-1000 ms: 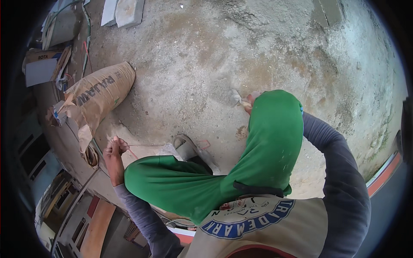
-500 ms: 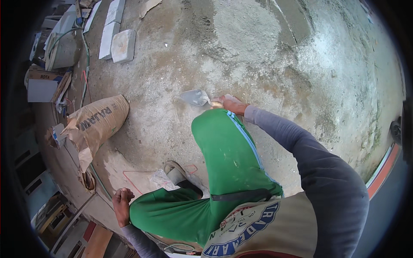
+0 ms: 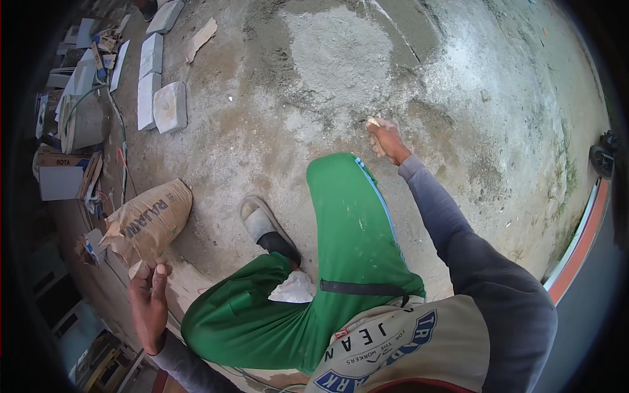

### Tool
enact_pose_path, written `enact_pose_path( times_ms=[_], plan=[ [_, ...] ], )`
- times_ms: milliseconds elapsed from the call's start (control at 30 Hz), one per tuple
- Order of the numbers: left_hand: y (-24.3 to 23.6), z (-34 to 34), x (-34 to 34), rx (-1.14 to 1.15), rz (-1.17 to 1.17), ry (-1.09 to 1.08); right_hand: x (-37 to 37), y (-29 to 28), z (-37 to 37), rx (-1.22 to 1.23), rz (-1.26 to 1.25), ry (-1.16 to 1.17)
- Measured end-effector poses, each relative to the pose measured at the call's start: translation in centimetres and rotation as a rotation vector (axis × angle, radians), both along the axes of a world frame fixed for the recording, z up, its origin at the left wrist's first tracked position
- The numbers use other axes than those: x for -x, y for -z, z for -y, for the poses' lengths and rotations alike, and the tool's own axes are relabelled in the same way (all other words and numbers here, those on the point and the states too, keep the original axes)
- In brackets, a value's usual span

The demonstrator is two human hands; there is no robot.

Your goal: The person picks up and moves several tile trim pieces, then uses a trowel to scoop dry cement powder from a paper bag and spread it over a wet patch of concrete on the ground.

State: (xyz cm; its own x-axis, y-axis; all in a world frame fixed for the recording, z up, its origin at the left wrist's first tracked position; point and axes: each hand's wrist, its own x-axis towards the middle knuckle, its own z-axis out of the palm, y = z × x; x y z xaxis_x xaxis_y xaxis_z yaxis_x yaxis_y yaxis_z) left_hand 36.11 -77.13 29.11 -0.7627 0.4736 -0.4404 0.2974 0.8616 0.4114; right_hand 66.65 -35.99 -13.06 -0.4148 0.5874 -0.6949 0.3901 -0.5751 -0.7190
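Observation:
My right hand (image 3: 386, 141) is closed round the pale wooden handle (image 3: 379, 149) of a trowel, in front of the right knee. The trowel's blade cannot be made out from this angle. Just beyond the fist lies a heap of grey, powdery mix (image 3: 341, 52) on the rough ground. At lower left my left hand (image 3: 149, 298) is loosely open, its thumb up and fingers partly bent. It overlaps the torn end of a brown paper sack (image 3: 154, 219); whether it touches the paper is unclear.
Several white blocks (image 3: 170, 108) lie at the upper left, near a torn piece of cardboard (image 3: 200, 40). A green hose (image 3: 122, 141) runs past a pale container (image 3: 88, 121) and stacked boxes (image 3: 62, 177). My sandalled left foot (image 3: 261, 223) is planted between sack and knee. A wheel (image 3: 601, 160) stands far right.
My right hand has moved forward with the trowel, turning its blade out of sight. My left hand has left the knee and risen over the sack's end, its fingers loosening. My left foot has shifted forward.

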Motion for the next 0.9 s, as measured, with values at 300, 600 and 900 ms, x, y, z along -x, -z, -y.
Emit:
enact_pose_path(
  times_ms=[300,600,900],
  plan=[
    [6.2,-10.4,-0.7,-0.004,0.209,0.55,7.8,-4.1,-1.4,-0.706,0.242,-0.214],
    [7.1,-1.4,1.4,0.076,0.171,0.364,0.1,-4.6,4.3,-0.593,0.215,-0.092],
    [7.0,2.6,1.2,0.161,0.361,0.183,13.1,0.8,1.8,0.038,-0.048,0.055]
  ],
)
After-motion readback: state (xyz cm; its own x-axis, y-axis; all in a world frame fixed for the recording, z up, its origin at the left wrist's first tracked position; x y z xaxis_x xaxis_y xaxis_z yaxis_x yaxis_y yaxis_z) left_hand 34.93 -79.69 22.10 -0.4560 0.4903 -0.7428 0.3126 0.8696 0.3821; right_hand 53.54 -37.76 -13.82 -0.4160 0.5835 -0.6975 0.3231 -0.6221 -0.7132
